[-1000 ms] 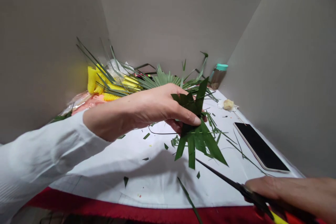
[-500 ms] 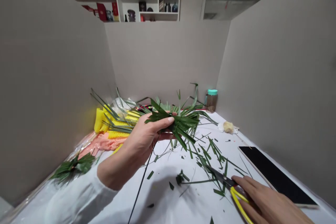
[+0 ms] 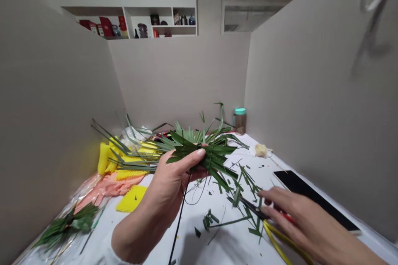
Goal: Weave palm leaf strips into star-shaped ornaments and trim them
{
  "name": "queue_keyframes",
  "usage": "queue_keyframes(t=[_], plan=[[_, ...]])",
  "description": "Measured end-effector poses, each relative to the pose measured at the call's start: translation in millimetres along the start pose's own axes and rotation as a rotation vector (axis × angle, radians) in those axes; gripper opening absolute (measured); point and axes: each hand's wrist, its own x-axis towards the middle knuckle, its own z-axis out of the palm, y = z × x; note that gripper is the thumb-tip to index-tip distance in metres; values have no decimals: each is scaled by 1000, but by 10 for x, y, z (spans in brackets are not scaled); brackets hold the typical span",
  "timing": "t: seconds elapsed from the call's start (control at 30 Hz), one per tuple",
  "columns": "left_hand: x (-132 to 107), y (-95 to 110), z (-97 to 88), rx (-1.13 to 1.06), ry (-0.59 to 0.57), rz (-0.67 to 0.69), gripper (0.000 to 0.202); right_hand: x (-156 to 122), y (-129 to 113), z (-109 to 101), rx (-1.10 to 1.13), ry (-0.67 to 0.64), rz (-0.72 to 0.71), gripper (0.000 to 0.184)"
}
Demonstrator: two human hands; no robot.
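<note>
My left hand (image 3: 178,178) is closed around a bundle of green leaf strips (image 3: 217,157), gathered at the middle, its cut ends fanning out to both sides. The thumb presses on the centre, and a thin dark cord (image 3: 178,223) hangs below the fist. My right hand (image 3: 298,215) hovers over yellow-handled scissors (image 3: 259,214), its fingers apart. The scissors lie on the white tabletop with their dark blades toward the leaf clippings (image 3: 248,180). A small red part shows beneath my right fingers; I cannot make out what it belongs to.
Long leaves (image 3: 199,134) spread behind my left hand. Another tied leaf bundle (image 3: 68,223) lies at left, by pink cloth (image 3: 108,188) and yellow netting (image 3: 132,172). A black tablet-like slab (image 3: 314,198) is at right; a teal-lidded bottle (image 3: 240,122) stands at the back corner.
The view has shifted, so the scene sits further left. My right hand has moved forward over the scissors, which stay on the table. My left hand keeps its hold on the leaf bundle.
</note>
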Motion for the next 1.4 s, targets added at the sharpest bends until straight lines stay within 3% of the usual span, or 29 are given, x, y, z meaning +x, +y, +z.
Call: queue_keyframes(t=[0.07,0.13,0.3,0.53,1.0,1.4], plan=[[1,-33,37,-21,-12,-33,12,159,-195,-199,148,6,25,27],[1,-69,70,-46,-33,-57,13,298,-411,-334,286,143,-1,23],[19,-159,113,-37,-83,-73,17,480,-726,-296,433,310,-65,18],[77,-202,120,-28,25,-93,10,495,-672,-190,508,320,-48,29],[150,-314,97,26,-30,-139,7,501,-614,-109,636,238,76,34],[156,-356,78,23,3,-146,9,489,-627,-19,676,335,91,33]])
